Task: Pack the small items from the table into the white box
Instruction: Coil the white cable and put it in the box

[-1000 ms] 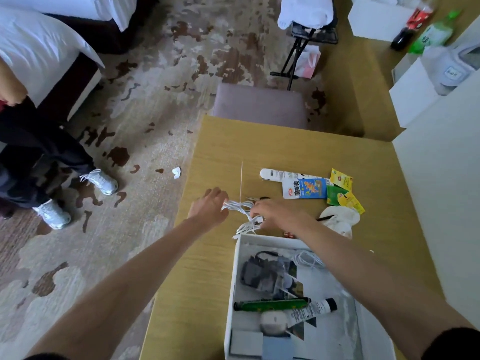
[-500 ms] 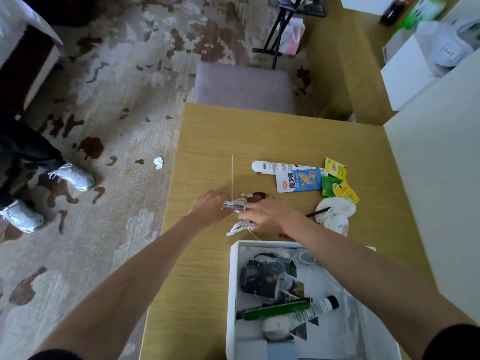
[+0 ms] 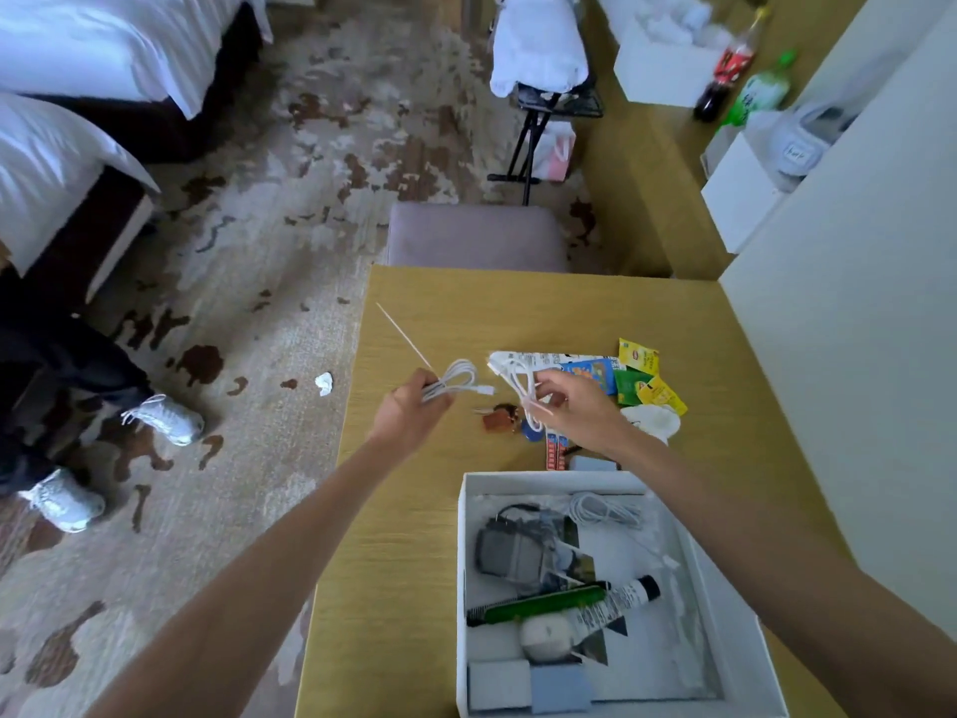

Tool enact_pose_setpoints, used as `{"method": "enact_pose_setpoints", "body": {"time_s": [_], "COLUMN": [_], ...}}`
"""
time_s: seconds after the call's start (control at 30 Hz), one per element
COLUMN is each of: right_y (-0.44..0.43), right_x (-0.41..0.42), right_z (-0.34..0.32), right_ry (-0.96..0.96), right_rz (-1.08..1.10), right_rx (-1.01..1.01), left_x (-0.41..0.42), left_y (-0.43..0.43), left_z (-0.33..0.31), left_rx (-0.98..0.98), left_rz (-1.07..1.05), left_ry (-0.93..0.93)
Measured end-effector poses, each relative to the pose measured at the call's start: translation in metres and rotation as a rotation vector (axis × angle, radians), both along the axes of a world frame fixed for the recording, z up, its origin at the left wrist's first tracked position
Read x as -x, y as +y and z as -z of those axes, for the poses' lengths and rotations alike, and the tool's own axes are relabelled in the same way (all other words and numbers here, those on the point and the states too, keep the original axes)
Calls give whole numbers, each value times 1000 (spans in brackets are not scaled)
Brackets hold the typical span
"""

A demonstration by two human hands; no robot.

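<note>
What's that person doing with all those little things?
A person is packing small things from the table into a white box. The left hand grips a looped white cable, and the right hand pinches a second white cable; both are held up above the table. The box already holds a coiled cable, a tube and other bits. Yellow and green packets wait on the table.

The yellowish wooden table (image 3: 414, 510) carries an open white cardboard box (image 3: 461, 562) at its near edge. Yellow and green paper sachets (image 3: 638, 357) lie near its right edge.
</note>
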State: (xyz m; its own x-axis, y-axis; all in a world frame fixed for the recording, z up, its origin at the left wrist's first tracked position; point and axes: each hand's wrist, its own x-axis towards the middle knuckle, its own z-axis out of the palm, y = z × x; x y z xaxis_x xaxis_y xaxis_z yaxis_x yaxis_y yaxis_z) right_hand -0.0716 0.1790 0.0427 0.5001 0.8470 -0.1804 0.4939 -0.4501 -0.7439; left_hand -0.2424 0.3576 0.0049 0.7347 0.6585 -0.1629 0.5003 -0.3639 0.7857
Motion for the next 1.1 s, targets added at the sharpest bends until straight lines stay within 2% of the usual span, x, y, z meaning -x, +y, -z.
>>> {"method": "enact_pose_setpoints", "body": {"time_s": [0.13, 0.2, 0.27, 0.37, 0.43, 0.53, 0.73, 0.87, 0.93, 1.03, 1.1], "right_y": [-36, -56, -78, -113, -138, -165, -199, -215, -222, -231, -235], "right_x": [-1, -4, -8, -9, -3, 3, -3, -7, -10, -15, -18], "right_z": [-39, -54, -63, -68, -69, -62, -32, -24, -23, -24, -24], "right_ry": [263, 301, 315, 457, 421, 197, -36, -26, 35, 66, 68], "right_rz": [166, 229, 244, 238, 166, 70, -118, -99, -88, -67, -53], "right_rx": [-154, -199, -194, -136, -92, 1, 103, 93, 41, 0, 1], "left_x": [-14, -20, -24, -25, -23, -20, -30, -34, -39, -49, -53], "left_y": [-29, -49, -73, -109, -131, -159, -199, -218, -228, -238, -242], "left_z": [-46, -63, -72, -69, -62, -47, -20, -7, -4, -3, -3], "left_rx": [-38, -82, -91, -49, -108, -222, -305, -425, -378, -167, -93], "left_rz": [88, 150, 213, 303, 384, 486, 538, 594, 541, 404, 353], "left_ry": [-153, -197, -196, -149, -97, -1, 160, 174, 152, 113, 80]}}
